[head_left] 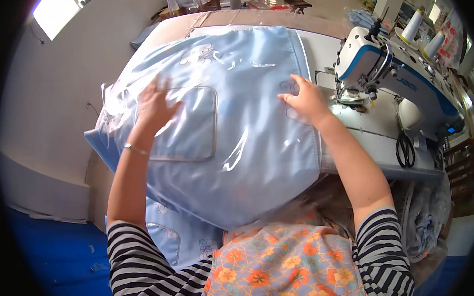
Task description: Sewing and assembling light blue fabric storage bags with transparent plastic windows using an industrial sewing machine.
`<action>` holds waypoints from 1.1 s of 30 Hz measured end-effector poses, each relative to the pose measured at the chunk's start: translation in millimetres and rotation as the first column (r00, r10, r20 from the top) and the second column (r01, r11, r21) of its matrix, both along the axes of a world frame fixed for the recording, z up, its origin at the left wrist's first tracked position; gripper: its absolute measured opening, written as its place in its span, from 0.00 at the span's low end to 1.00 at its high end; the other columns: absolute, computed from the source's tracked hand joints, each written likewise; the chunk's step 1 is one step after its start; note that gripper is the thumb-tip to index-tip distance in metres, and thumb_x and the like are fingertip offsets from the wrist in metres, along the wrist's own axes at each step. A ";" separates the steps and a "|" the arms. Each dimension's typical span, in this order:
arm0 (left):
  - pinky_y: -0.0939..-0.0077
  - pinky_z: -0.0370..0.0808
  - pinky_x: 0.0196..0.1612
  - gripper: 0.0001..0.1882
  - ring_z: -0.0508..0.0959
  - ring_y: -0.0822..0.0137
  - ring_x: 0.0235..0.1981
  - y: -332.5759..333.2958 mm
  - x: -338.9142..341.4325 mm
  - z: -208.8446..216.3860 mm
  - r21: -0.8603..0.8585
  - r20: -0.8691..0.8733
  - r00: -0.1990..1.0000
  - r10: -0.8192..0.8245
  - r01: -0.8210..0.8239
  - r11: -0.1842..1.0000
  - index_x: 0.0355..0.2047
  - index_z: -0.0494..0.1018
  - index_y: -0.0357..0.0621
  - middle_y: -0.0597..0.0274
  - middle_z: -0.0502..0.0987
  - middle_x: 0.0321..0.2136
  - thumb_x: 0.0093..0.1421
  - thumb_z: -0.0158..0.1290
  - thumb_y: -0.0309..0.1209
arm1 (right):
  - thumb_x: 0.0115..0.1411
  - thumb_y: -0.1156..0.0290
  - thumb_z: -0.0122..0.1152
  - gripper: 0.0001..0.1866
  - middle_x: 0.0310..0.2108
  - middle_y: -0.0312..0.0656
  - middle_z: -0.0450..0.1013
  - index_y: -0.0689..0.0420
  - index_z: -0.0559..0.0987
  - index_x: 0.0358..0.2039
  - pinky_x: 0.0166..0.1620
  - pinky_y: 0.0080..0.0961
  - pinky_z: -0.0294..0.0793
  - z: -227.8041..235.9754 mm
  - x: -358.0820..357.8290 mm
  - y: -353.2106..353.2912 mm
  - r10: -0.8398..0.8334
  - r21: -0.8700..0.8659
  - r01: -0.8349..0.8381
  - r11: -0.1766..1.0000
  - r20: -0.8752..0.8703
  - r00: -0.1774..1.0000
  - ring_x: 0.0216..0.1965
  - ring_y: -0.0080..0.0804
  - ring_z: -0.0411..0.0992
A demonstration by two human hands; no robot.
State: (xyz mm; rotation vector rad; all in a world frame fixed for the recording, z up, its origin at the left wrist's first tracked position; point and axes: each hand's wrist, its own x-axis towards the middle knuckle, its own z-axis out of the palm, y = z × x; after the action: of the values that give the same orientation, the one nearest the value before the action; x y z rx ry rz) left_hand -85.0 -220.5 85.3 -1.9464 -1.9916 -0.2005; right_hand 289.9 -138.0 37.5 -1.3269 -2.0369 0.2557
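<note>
The big light-blue cloth sheet (252, 131) with a shiny clear cover lies on the pale, flat tabletop (321, 49), left of the white and blue metal sewing machine (363, 60). The left hand (156, 106) is spread wide near the grey-edged rectangle (215, 122); I cannot tell if it presses. The right hand (305, 100) is at the right edge, thumb and finger apart. The sheet looks mostly spread out, but some ripples are left.
</note>
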 end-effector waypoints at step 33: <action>0.60 0.73 0.40 0.14 0.78 0.46 0.35 233.2 185.6 -63.6 0.134 0.781 0.573 -0.248 0.234 0.963 0.35 0.74 0.39 0.46 0.78 0.30 0.59 0.54 0.39 | 0.60 0.80 0.50 0.23 0.57 0.52 0.65 0.61 0.67 0.57 0.62 0.33 0.61 -18.9 27.0 16.2 0.181 -0.011 -0.198 0.980 -0.354 0.917 0.60 0.43 0.63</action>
State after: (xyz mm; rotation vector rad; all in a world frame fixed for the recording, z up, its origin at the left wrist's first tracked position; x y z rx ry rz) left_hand 100.5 12.6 21.6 -2.3565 -2.1261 -1.3863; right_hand 316.9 -121.8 18.6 -1.0222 -1.8586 0.5891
